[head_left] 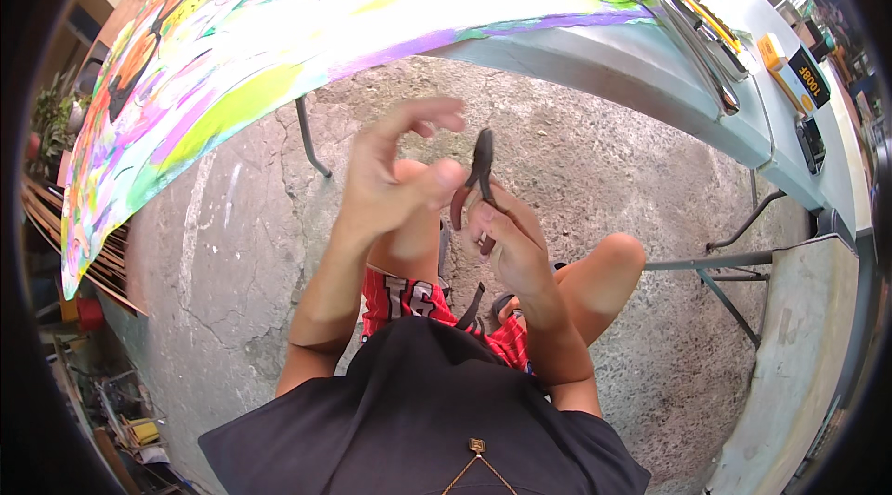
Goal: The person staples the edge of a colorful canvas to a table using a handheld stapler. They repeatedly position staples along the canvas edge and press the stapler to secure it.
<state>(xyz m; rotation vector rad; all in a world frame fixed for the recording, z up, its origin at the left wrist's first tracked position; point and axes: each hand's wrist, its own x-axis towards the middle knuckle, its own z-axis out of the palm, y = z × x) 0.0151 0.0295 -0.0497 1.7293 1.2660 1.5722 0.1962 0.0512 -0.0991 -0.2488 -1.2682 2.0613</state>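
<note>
My right hand [509,233] is closed around the dark red handles of a pair of pliers [482,158], whose black jaws point up and away from me. Just left of the pliers, my left hand [401,158] is raised with its fingers apart and curved, the thumb tip close to the tool. Nothing shows in the left hand, and its fingers are slightly blurred. Both hands are over my knees, short of the table's near edge.
A colourful painted sheet [232,114] covers the left of the table [576,53] and hangs over its edge. At the right lie long metal tools [697,53], a yellow-and-black box [794,75] and a small black object [810,144]. A pale bench [790,356] stands right; concrete floor [232,244] lies below.
</note>
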